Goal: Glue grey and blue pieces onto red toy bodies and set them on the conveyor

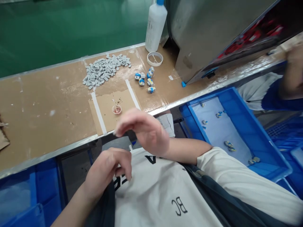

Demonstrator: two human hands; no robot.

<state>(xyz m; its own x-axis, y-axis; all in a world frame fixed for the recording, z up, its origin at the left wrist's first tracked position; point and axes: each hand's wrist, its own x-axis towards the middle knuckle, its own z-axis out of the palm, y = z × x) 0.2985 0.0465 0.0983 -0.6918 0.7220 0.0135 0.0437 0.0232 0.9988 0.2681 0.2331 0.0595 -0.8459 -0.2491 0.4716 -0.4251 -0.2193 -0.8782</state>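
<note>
We are recording the right hand (150,135) as hovering near the front edge of the bench (47,110), its fingers curving toward 9 o'clock and standing apart from the thumb side; we are seeing nothing held in it. The left hand (107,164) is hanging at its 8 o'clock, fingers curling inward; motion is blurring the tips, so we cannot tell whether they are meeting or hiding anything small.

The small round dish (116,109) is resting on the taped cardboard sheet (106,116), lying at about 10 o'clock from the right palm and 12 o'clock from the left hand. The right hand is sitting nearer. The dish, being round, is offering no long axis; a thin stick appears to be leaning out toward 11 o'clock. Blue-and-yellow parts (150,82) are lying at the right hand's 12 o'clock, grey pieces (104,71) at its 11.
</note>
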